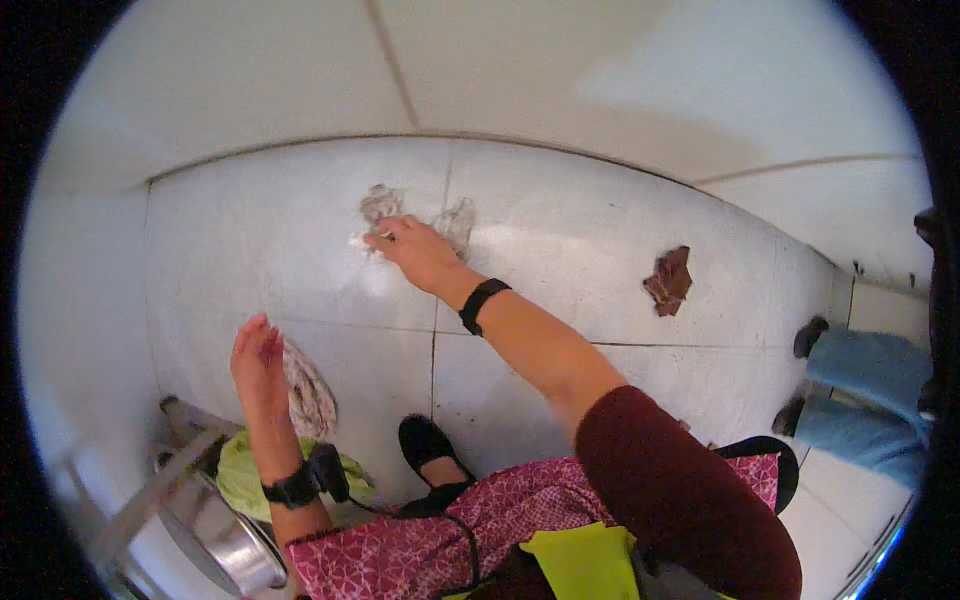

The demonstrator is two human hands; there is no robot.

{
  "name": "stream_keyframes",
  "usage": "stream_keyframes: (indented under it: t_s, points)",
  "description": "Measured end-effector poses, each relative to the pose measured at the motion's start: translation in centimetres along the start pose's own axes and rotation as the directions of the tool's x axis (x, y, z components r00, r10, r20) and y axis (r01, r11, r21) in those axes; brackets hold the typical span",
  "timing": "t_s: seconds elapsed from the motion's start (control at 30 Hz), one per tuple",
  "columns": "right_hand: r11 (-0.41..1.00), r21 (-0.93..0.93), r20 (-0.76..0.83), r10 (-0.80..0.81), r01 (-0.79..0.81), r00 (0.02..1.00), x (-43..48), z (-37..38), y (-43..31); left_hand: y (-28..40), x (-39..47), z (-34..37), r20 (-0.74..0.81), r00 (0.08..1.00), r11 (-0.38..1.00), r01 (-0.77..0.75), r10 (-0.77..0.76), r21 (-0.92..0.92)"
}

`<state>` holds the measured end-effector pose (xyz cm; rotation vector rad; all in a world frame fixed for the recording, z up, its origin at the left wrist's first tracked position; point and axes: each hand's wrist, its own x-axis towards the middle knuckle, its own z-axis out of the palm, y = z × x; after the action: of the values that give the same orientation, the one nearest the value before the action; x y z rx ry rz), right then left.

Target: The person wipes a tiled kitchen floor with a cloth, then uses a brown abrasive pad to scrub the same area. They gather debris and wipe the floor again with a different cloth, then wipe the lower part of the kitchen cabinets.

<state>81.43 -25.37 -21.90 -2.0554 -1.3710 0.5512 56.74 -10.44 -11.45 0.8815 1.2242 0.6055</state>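
Note:
My right hand [416,251] reaches far forward, low over the tiled floor [525,300]. Patches of a crumpled greyish-brown cloth [456,221] show on both sides of it; whether the fingers grip the cloth is unclear. Fingers loosely curled, my left hand [259,356] hangs at the left with nothing visible in it. Just beside and behind that hand, a striped light-and-brown cloth [311,394] lies on the floor. A crumpled brown scrap [670,281], perhaps cloth or paper, lies by itself to the right.
At lower left are a metal pot [217,532], a green cloth or bag [236,472] and a metal frame [154,495]. Pale walls [480,67] edge the floor ahead. Another person's blue-trousered legs [866,409] are at right. A cable [457,517] runs from my left wrist.

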Motion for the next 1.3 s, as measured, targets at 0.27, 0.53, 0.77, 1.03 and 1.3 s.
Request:
stream_keyframes:
  t_s: [0.27, 0.53, 0.77, 1.03, 1.3]
  points:
    - [0.853, 0.240, -0.588, 0.508, -0.464, 0.630, -13.3, -11.5, 17.4, -0.2, 0.0, -0.5, -0.074, 0.997, 0.998, 0.017, -0.012, 0.065]
    - [0.531, -0.293, -0.503, 0.622, -0.795, 0.600, -25.7, -23.5, 23.2, 2.0, -3.0, 4.0, 0.001, 0.998, 0.988, -0.067, 0.067, 0.139]
    - [0.857, -0.414, -0.147, 0.271, -0.308, 0.951, -12.9, -16.3, 10.8, 7.3, -7.2, 4.8, 0.024, 0.974, 0.947, -0.224, 0.225, 0.228]
    - [0.888, -0.456, 0.176, 0.029, 0.055, 0.984, -14.9, -9.2, 5.1, 5.3, -8.9, 3.1, -0.011, 0.981, 0.935, -0.184, 0.196, 0.303]
    - [0.953, 0.109, 0.270, -0.301, 0.281, 0.915, -11.3, -17.6, 6.6, 6.2, -8.9, 6.4, 0.053, 0.982, 0.865, -0.187, 0.184, 0.465]
